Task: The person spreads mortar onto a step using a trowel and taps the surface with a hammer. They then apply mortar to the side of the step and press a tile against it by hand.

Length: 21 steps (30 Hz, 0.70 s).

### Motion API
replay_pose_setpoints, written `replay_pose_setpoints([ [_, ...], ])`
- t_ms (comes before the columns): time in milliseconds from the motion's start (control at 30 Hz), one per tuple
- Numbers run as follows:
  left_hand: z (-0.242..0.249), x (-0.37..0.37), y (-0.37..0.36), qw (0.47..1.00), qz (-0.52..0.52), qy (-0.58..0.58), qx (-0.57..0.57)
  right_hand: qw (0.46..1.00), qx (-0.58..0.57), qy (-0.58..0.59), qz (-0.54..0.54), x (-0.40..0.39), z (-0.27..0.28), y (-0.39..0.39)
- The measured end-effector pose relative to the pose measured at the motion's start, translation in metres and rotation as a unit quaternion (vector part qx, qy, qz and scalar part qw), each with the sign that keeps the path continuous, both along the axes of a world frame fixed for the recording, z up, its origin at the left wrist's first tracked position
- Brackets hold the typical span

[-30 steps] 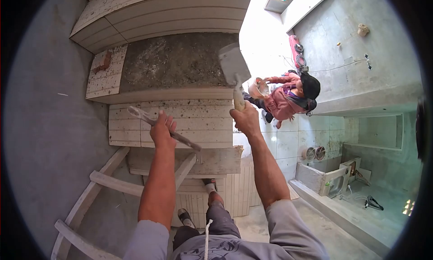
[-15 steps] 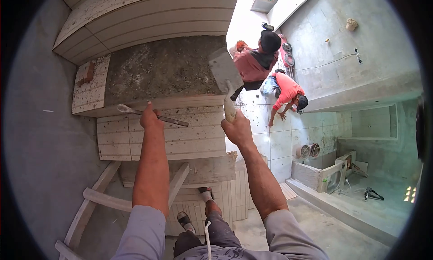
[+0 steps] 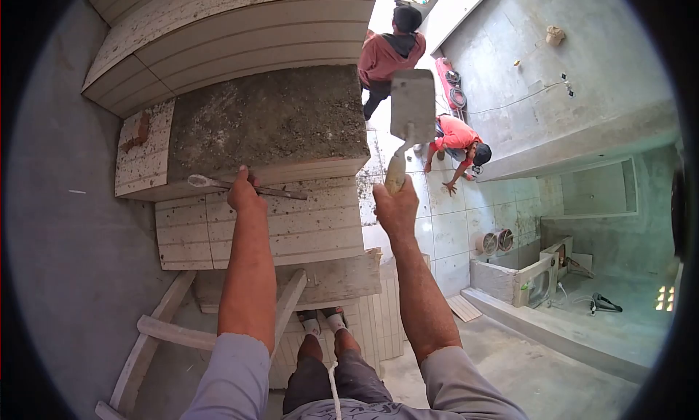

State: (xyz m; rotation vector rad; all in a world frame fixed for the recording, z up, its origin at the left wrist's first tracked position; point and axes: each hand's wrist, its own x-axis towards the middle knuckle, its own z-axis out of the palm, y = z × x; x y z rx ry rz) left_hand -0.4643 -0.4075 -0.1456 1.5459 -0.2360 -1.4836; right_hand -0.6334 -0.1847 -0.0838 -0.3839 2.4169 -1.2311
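Note:
My left hand (image 3: 245, 191) is closed around a thin stick-like tool (image 3: 280, 193) with a pale, widened left end, held in front of a tiled step (image 3: 277, 223). My right hand (image 3: 397, 205) grips the handle of a trowel (image 3: 413, 103). The trowel's flat, grey-smeared blade points away from me, over the floor beyond the steps' right edge. A layer of dark, crumbly mortar (image 3: 269, 114) covers the step above my left hand. At that step's left end a reddish brick piece (image 3: 138, 132) lies on a tile.
One person in a dark pink top (image 3: 389, 56) stands beyond the steps; another in a red shirt (image 3: 459, 136) crouches on the tiled floor (image 3: 448, 230). A wooden ladder-like frame (image 3: 175, 331) stands at lower left. Two round buckets (image 3: 495, 241) are at right.
The trowel has swung right, off the mortar's edge, and its blade now points up in view. The standing person has shifted up and left. My feet are now side by side.

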Motion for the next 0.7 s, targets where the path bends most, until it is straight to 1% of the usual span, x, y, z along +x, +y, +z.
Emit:
replay_pose_setpoints([
  [33, 0.003, -0.003, -0.001, 1.0, -0.003, 0.003, -0.001, 1.0, 0.027, 0.005, 0.004, 0.002, -0.004, -0.002],
  [67, 0.006, -0.004, -0.001, 1.0, 0.0, -0.004, 0.004, 0.995, 0.052, 0.039, 0.076, 0.006, -0.009, 0.0],
  [100, 0.006, -0.004, -0.001, 1.0, 0.004, -0.012, 0.01, 0.991, 0.068, -0.059, 0.1, 0.011, -0.005, -0.005],
  [167, 0.003, -0.004, 0.0, 1.0, -0.002, -0.013, 0.007, 0.99, 0.073, -0.031, 0.115, 0.012, 0.009, -0.004],
  [233, 0.001, -0.002, 0.0, 1.0, -0.006, -0.015, 0.002, 0.999, 0.029, -0.034, 0.027, 0.012, 0.01, -0.003],
  [267, 0.0, 0.0, 0.002, 0.999, -0.026, -0.021, 0.006, 1.0, -0.014, -0.009, -0.017, 0.009, 0.0, -0.001],
  [300, -0.001, 0.001, 0.002, 0.999, -0.047, -0.026, 0.009, 0.997, -0.063, -0.008, -0.054, 0.007, -0.007, 0.0],
  [367, -0.003, 0.001, -0.001, 0.998, -0.052, -0.03, 0.012, 0.998, 0.004, -0.065, 0.007, 0.003, -0.021, 0.004],
  [400, -0.003, -0.001, 0.001, 0.998, -0.055, -0.036, 0.017, 0.996, 0.04, -0.062, 0.051, 0.006, -0.019, 0.002],
  [433, -0.003, -0.001, 0.002, 0.998, -0.056, -0.035, 0.02, 0.996, 0.042, -0.061, 0.049, 0.008, -0.015, 0.005],
  [500, -0.001, 0.001, 0.002, 0.997, -0.069, -0.031, 0.027, 0.998, 0.021, -0.05, 0.044, 0.009, -0.002, 0.005],
  [567, -0.008, 0.002, 0.002, 0.997, -0.072, -0.028, 0.008, 0.995, -0.053, -0.075, -0.048, 0.009, 0.0, 0.001],
  [633, -0.005, 0.0, 0.003, 0.997, -0.076, -0.025, -0.007, 0.986, -0.122, -0.089, -0.072, 0.01, -0.005, -0.003],
  [700, -0.002, -0.003, 0.004, 0.997, -0.061, -0.039, 0.01, 0.986, -0.046, -0.157, 0.019, 0.01, -0.005, -0.003],
])
